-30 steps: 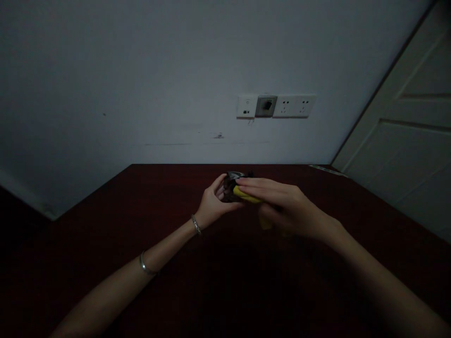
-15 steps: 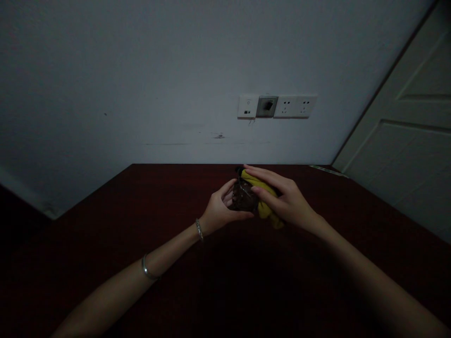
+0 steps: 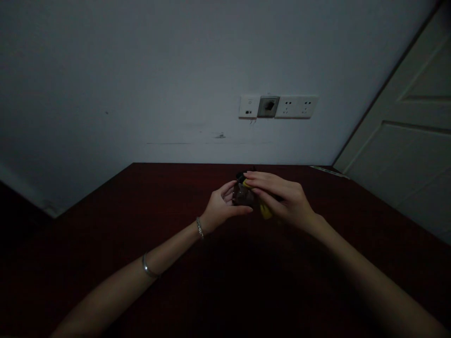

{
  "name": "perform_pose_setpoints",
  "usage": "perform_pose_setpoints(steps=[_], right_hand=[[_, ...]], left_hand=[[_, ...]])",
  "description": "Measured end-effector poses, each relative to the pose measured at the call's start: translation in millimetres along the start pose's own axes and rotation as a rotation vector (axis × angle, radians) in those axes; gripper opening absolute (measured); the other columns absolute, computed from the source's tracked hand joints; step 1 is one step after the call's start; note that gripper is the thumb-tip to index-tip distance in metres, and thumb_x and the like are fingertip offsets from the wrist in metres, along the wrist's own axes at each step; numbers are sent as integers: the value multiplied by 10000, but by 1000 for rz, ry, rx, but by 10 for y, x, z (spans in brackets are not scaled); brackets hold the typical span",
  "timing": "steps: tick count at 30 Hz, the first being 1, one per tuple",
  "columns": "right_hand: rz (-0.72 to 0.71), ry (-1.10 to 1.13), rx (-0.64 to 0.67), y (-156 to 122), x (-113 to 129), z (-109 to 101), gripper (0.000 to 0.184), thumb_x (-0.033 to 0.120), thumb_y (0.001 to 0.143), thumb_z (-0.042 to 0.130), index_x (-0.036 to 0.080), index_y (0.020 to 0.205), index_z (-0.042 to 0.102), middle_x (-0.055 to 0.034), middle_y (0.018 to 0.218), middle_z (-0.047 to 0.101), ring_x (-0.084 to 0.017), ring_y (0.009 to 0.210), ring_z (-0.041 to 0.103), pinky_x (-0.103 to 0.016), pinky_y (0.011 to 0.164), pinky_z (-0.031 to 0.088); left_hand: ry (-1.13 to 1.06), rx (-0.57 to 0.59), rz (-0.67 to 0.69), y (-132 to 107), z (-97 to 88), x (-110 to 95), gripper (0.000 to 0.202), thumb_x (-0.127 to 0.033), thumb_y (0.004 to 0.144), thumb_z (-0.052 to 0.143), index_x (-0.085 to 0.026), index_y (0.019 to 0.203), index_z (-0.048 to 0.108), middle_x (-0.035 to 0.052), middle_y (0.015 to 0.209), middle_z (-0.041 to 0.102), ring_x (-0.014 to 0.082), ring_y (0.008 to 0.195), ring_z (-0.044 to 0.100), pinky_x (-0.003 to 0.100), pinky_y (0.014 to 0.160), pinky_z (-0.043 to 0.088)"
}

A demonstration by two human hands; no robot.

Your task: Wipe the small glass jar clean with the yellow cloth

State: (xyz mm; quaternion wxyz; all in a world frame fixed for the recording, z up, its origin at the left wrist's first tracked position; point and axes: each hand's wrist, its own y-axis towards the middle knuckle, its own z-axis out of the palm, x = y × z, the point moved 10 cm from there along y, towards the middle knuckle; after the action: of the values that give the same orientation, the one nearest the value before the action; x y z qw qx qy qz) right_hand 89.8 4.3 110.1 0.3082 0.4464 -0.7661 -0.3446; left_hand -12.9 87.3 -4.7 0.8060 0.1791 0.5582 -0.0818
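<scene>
My left hand [image 3: 221, 206] is curled around a small dark brown, glossy container [image 3: 242, 195] with a black top [image 3: 241, 177]; in this dim light I cannot tell its exact kind. A yellow cloth [image 3: 266, 211] is bunched beneath my right hand [image 3: 282, 195], whose fingers press it onto the upper right of the container. Most of the cloth is hidden by that hand. A chain bracelet and a bangle circle my left forearm.
The dark red table [image 3: 169, 188] meets a pale wall [image 3: 176, 70]. Sockets and a switch [image 3: 278, 107] are set in the wall. A panelled door [image 3: 416, 122] stands at the right, and a thin strip [image 3: 329, 172] lies at the table's back right edge.
My right hand has shifted slightly down and right on the container, and less of the yellow cloth shows now. The left hand keeps its hold in nearly the same spot.
</scene>
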Motion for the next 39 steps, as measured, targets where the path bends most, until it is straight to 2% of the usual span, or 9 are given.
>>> perform_pose_setpoints(steps=[5,10,18,21,25,29,33,36,39], right_hand=[[-126,-31,105,-50,86,106,379,59,877,505,184,1223,595,-118,1251,632,-213,1214,551,-447,1004,492],[-158,-7,189,-43,185,160,347,52,888,480,164,1188,615,-118,1233,642,-186,1206,557,-396,1014,489],[-36,-45,-7,-8,28,1,371,69,890,493,220,1207,613,-88,1215,656,-204,1168,588,-431,991,506],[-111,-110,67,-61,39,87,421,42,864,487,192,1244,586,-111,1238,640,-229,1198,561,-455,984,505],[-153,-202,198,-103,111,242,407,31,862,466,166,1223,596,-117,1222,650,-244,1208,543,-467,982,502],[-162,-124,265,-83,215,314,405,-12,856,418,134,1178,615,-116,1184,666,-215,1178,558,-413,975,515],[-128,-1,142,-27,180,153,359,16,872,460,148,1156,634,-114,1145,681,-191,1135,592,-379,952,530],[-55,-35,-21,-8,49,-28,349,52,882,501,196,1168,640,-100,1139,688,-204,1111,613,-423,952,521],[-10,-43,-76,-12,-42,-84,369,56,880,514,226,1183,639,-90,1140,690,-208,1083,631,-441,937,523]], left_hand=[[-2,-17,16,39,-21,-10,734,-74,443,871,-123,1112,573,137,1206,614,275,1173,554,468,1063,383],[31,-36,45,43,-70,-18,702,-87,450,868,-129,1086,574,121,1164,635,265,1143,572,449,1031,411],[126,-9,50,30,-10,-46,773,-110,431,874,-140,1121,527,124,1122,644,260,1083,606,433,992,442],[163,-36,28,23,2,-22,793,-111,418,870,-136,1123,506,128,1108,646,250,1055,618,419,973,458],[244,-99,37,65,-104,-11,689,-141,448,854,-130,1062,541,118,1057,662,250,1006,635,411,929,480],[234,-167,51,126,-240,-19,701,-83,412,826,-127,1056,551,109,1046,679,258,1010,635,402,921,482],[137,-127,31,123,-179,-10,633,-122,454,833,-116,1027,564,123,1086,672,251,1052,620,407,970,451],[85,-54,14,80,-70,-4,605,-164,504,845,-120,1042,571,122,1116,658,232,1060,615,413,1007,418],[50,-31,-9,44,-29,9,667,-143,475,864,-127,1072,566,121,1115,657,231,1061,614,420,1016,405]])
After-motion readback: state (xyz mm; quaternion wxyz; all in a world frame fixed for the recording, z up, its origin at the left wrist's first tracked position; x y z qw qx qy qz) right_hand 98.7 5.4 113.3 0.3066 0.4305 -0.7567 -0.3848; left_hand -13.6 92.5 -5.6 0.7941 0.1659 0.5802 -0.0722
